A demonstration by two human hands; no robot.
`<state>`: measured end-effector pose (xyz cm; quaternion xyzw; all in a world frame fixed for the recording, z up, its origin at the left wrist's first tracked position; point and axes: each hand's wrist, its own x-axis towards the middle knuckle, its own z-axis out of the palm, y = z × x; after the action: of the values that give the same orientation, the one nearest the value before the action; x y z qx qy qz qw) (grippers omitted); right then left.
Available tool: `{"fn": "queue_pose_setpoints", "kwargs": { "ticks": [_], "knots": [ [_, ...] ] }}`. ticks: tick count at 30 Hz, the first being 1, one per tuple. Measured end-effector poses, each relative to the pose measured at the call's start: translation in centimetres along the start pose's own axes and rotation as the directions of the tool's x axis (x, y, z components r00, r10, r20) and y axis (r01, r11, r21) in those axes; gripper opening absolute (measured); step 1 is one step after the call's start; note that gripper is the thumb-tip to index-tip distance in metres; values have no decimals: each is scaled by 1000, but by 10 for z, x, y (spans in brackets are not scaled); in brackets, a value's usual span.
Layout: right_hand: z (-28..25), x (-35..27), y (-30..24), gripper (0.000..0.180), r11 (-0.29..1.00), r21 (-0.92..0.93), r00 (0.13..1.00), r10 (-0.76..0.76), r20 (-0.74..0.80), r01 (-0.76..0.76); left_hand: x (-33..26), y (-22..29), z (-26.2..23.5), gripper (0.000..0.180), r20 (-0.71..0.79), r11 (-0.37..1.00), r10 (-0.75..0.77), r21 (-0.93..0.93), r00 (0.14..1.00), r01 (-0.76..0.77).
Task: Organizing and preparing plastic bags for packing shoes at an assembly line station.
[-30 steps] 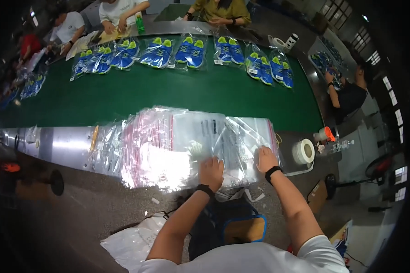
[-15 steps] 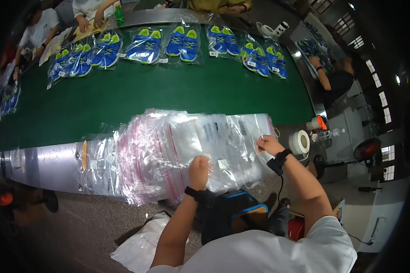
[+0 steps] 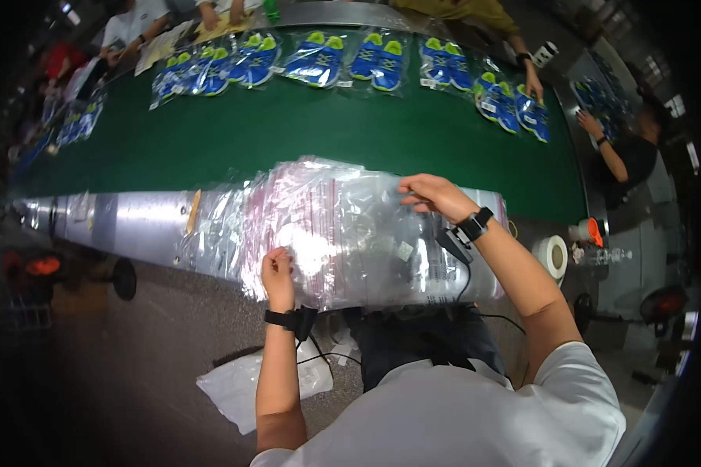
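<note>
A thick stack of clear plastic zip bags [image 3: 350,226] lies along the near metal edge of the green conveyor belt [image 3: 288,132]. My left hand [image 3: 278,268] pinches the near edge of the top bag at the stack's lower left. Farther right, my right hand [image 3: 436,196] grips the far upper edge of that same bag. Both wrists wear black bands with cables.
Bagged blue and green shoes [image 3: 319,61] line the far side of the belt, where other people work. A roll of tape [image 3: 553,255] and an orange cup [image 3: 592,230] stand at right. A white bag [image 3: 241,385] lies on the floor by my legs.
My left hand has slid left along the stack's near edge. My right hand has moved up to the far edge and taken hold of the top bag.
</note>
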<state>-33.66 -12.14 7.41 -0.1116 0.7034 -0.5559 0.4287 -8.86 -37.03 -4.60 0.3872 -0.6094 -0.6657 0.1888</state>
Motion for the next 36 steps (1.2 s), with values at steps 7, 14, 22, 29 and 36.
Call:
{"fn": "queue_pose_setpoints", "kwargs": {
  "ticks": [7,14,22,29,36],
  "knots": [
    [-83,-50,141,27,891,-435,989,-145,5,132,-114,-13,63,21,32,894,8,447,999,-21],
    [-100,-87,215,38,757,-464,877,-307,368,460,-101,-22,144,47,-126,637,135,770,983,11],
    [-58,-69,214,69,773,-478,871,-188,455,416,-76,-36,176,16,15,790,-53,612,998,33],
    [13,-29,143,76,465,-705,841,-370,394,535,-29,13,147,9,153,975,-149,187,977,119],
    [106,73,119,48,159,-806,697,-613,372,570,2,63,80,8,129,713,376,592,918,-375]
  ]
}}
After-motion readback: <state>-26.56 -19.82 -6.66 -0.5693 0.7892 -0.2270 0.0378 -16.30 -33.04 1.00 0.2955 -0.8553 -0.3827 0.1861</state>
